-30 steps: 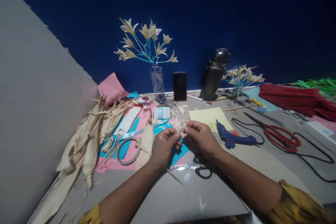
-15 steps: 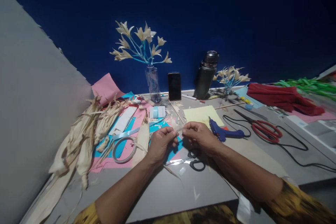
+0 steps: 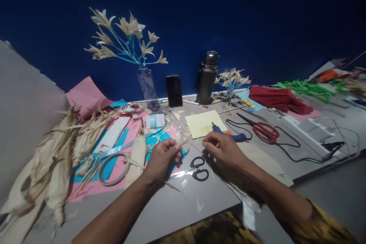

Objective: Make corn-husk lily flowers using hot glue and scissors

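While dry husks fill the lower left of the frame, a gray ring lies just right of them. Near the center, the left hand pinches a small pale strip between thumb and fingers. Black-handled scissors lie below, between the hands. Right of center, the right hand curls loosely beside a blue glue gun; whether its fingertips meet, I cannot tell.

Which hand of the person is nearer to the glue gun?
Right. The right hand is just in front of the glue gun, partly hiding it. The left hand, holding a pale strip, is farther away, to the gun's left.
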A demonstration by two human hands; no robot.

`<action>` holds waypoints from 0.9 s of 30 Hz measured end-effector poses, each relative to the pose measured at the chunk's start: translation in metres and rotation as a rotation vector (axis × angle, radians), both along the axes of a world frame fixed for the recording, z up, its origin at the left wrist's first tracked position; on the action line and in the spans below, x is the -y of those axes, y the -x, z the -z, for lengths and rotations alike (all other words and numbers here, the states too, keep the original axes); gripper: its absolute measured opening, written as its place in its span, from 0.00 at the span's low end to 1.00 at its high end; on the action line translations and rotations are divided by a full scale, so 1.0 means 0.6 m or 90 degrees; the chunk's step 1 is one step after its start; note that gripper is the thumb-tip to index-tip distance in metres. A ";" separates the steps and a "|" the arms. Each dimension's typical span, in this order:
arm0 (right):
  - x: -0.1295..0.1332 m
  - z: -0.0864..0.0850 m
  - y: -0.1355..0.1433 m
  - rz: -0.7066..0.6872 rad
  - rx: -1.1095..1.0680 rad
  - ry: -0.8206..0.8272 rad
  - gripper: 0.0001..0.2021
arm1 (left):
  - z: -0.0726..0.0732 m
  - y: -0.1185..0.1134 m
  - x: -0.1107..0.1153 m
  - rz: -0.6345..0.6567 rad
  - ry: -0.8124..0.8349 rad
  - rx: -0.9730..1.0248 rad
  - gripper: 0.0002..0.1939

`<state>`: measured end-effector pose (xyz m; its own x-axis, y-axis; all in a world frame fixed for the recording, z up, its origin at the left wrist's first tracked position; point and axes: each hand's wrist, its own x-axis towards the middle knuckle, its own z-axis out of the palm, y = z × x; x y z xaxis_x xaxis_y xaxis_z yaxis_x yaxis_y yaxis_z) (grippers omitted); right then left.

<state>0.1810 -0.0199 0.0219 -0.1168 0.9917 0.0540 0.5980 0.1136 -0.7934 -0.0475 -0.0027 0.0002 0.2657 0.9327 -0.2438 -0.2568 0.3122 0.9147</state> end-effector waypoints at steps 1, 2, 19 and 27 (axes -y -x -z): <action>0.001 -0.002 -0.028 0.023 0.132 -0.073 0.07 | 0.000 0.001 -0.001 0.004 -0.001 -0.007 0.18; 0.001 -0.003 -0.057 0.035 0.244 -0.127 0.09 | 0.001 0.001 -0.002 0.007 -0.003 -0.013 0.18; -0.024 0.014 -0.143 -0.116 0.536 -0.048 0.15 | 0.013 0.006 -0.012 0.056 -0.287 -0.267 0.07; -0.026 0.014 -0.152 -0.143 0.492 -0.051 0.17 | 0.004 -0.016 -0.036 0.156 -0.528 -0.487 0.08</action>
<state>0.2725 -0.0040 0.0136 -0.3460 0.9367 -0.0533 0.9302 0.3351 -0.1500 -0.0378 0.0189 -0.0025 0.5088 0.8256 0.2440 0.4377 -0.4921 0.7524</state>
